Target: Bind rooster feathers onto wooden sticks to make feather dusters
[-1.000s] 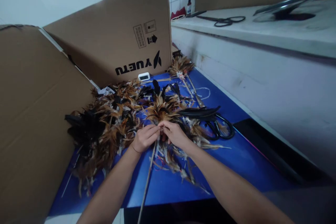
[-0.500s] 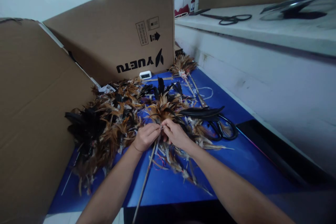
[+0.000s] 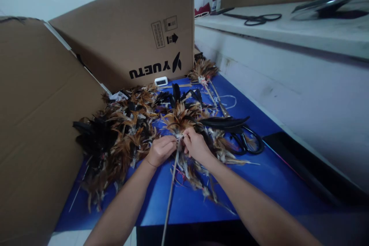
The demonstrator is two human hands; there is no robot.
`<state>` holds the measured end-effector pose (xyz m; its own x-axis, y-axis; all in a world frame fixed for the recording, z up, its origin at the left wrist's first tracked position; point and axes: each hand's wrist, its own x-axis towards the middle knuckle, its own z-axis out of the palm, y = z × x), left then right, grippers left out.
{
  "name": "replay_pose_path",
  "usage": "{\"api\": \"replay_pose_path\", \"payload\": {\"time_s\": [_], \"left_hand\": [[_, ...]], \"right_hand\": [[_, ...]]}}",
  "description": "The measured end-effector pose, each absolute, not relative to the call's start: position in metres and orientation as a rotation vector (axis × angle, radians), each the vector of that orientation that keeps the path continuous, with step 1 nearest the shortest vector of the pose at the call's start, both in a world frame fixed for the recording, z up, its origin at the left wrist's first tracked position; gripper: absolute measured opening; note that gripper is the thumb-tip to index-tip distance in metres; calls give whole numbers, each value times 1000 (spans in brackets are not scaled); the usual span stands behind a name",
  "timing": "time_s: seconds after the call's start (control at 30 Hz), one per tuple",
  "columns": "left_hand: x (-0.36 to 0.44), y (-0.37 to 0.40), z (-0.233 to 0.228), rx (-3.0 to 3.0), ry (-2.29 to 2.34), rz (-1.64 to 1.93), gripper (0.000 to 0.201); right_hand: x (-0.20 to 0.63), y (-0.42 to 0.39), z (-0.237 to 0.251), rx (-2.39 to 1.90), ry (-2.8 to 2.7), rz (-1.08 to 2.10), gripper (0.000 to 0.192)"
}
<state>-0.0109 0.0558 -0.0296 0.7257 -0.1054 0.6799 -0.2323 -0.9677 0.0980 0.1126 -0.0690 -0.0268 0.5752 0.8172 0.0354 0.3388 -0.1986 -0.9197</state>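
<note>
While cardboard box panels (image 3: 37, 123) wall the left side, a heap of brown and black feathers (image 3: 115, 138) covers the blue table (image 3: 259, 177). Left hand (image 3: 160, 150) is curled shut, pinching the top of a thin stick (image 3: 170, 196) at mid-table; the stick runs down toward the viewer. Right hand (image 3: 197, 147), touching the left, grips the feather bunch (image 3: 180, 119) at the stick's tip. Just right of it, black scissors (image 3: 248, 140) lie under a dark feather. Second scissors (image 3: 256, 18) sit on the white ledge (image 3: 288, 34).
</note>
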Motion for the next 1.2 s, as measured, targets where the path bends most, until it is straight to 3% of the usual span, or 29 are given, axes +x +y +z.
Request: {"api": "replay_pose_path", "payload": {"time_s": [0.33,0.67,0.9,1.07,1.2], "left_hand": [[-10,55,-30,2719,-139,1072,9],[-9,58,-30,2554,36,919,8],[-9,47,-22,2402,363,814,27],[-5,30,-10,2419,624,697,20],[2,18,-7,2558,741,574,29]], "right_hand": [[115,-69,-29,-1832,-877,540,9],[118,-72,-26,-1718,-845,699,13],[116,-71,-21,-1690,-836,686,8],[114,-70,-21,-1681,-841,669,10],[115,-70,-20,-1682,-843,666,10]]}}
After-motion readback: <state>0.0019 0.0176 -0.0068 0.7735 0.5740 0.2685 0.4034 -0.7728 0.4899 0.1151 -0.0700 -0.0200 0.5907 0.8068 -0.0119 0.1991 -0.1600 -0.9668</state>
